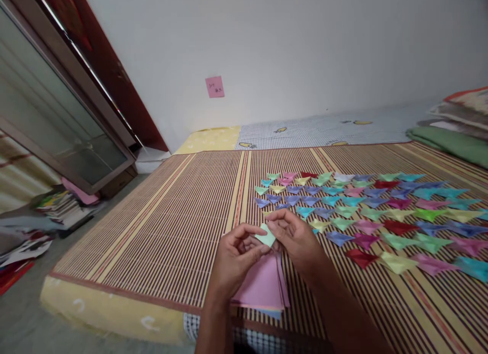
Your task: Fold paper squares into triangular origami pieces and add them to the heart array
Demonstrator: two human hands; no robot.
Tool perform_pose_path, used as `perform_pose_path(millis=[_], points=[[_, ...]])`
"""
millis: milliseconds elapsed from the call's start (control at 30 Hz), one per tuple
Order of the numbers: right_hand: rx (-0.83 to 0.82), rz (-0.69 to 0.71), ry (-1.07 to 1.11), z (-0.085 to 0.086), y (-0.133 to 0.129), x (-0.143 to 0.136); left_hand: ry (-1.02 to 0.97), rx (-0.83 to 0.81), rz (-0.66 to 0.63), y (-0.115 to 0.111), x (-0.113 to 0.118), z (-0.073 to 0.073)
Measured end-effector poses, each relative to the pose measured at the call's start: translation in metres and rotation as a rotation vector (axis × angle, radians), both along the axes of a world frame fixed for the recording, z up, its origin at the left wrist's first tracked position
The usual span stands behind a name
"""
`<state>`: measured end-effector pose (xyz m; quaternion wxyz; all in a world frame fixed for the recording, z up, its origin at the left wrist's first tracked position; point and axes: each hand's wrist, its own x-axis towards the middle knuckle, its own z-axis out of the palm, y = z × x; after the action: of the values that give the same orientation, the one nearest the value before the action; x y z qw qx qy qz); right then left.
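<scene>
Between my two hands is a small piece of folded light green paper (268,235), held up above the mat. My left hand (241,252) pinches its left side with thumb and fingers. On the other side, my right hand (295,237) grips the paper's right edge, thumb and fingers closed on it. Below my hands lies a stack of pink square paper (261,283), with a blue sheet's edge showing at the bottom. To the right, several rows of folded paper pieces (362,257) in red, yellow, green, blue and pink are spread out; my right forearm reaches in beside them.
A striped woven mat (163,217) covers the bed. Folded cloths (453,140) are piled at the far right. A pink note (215,87) is stuck to the white wall (290,49). Books (61,206) and a glass-panelled cabinet door (64,105) are at the left, beyond the bed's edge.
</scene>
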<state>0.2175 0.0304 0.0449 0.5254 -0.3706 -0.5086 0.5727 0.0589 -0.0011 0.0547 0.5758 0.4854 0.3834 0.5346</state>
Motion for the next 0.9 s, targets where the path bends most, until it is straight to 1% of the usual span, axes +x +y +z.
perform_pose_path(millis=[33, 100, 167, 233, 300, 433, 533, 667, 833, 900], points=[[0.034, 0.011, -0.011, 0.002, -0.001, 0.002, -0.017, 0.005, 0.039, 0.001, -0.001, 0.0], [0.082, 0.076, -0.02, 0.006, -0.003, 0.005, -0.05, 0.024, 0.109, 0.002, -0.004, -0.001], [0.085, 0.142, -0.005, 0.007, -0.005, 0.006, -0.062, 0.048, 0.148, 0.003, -0.006, -0.002], [0.08, 0.157, 0.016, 0.006, -0.006, 0.005, -0.047, 0.074, 0.176, 0.003, -0.007, -0.001], [0.119, 0.132, 0.006, 0.005, -0.007, 0.003, -0.017, 0.097, 0.206, 0.003, -0.007, -0.001], [0.279, 0.069, -0.092, 0.005, -0.006, 0.001, 0.038, 0.141, 0.232, 0.001, -0.006, 0.002], [0.336, 0.032, -0.104, 0.006, -0.006, 0.0, 0.071, 0.183, 0.244, 0.001, -0.005, 0.002], [0.326, -0.019, -0.111, 0.008, -0.007, -0.006, 0.123, 0.218, 0.284, 0.002, -0.003, 0.001], [0.263, -0.095, -0.11, 0.007, -0.011, -0.012, 0.176, 0.215, 0.318, 0.001, 0.0, 0.0], [0.276, -0.111, -0.11, 0.007, -0.012, -0.014, 0.193, 0.213, 0.343, 0.0, 0.002, 0.0]])
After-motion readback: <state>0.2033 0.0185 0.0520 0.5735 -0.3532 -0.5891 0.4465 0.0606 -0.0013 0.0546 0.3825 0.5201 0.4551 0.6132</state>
